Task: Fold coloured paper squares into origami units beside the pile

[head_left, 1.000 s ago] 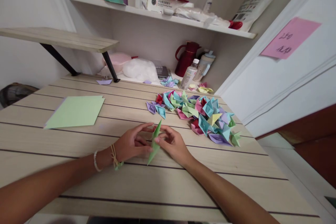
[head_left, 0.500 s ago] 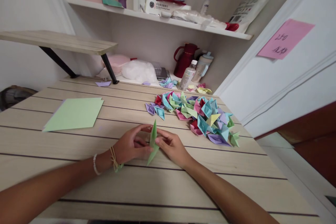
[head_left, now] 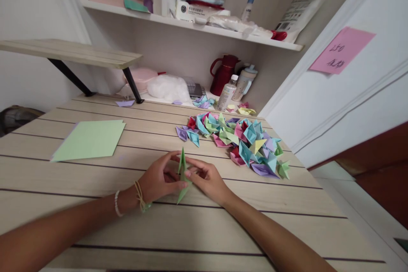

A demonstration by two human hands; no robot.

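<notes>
Between my two hands a folded piece of green paper stands on edge just above the table, its upper end parted into two layers. My left hand grips it from the left, thumb at the near side and fingertips at the far side. From the right, my right hand pinches the same paper with its thumb and fingers. A heap of folded paper boats in several colours lies beyond my right hand. To the left rests a stack of square green paper sheets, with a purple edge showing beneath.
A wooden riser on black legs stands over the table's back left. Behind the boats are a bottle, a red jug and a cup. A loaded shelf hangs above; a wall borders the right.
The green paper has turned slightly and its top has opened into two layers. Both hands keep their hold, shifted slightly to the left. The view has tilted a little.
</notes>
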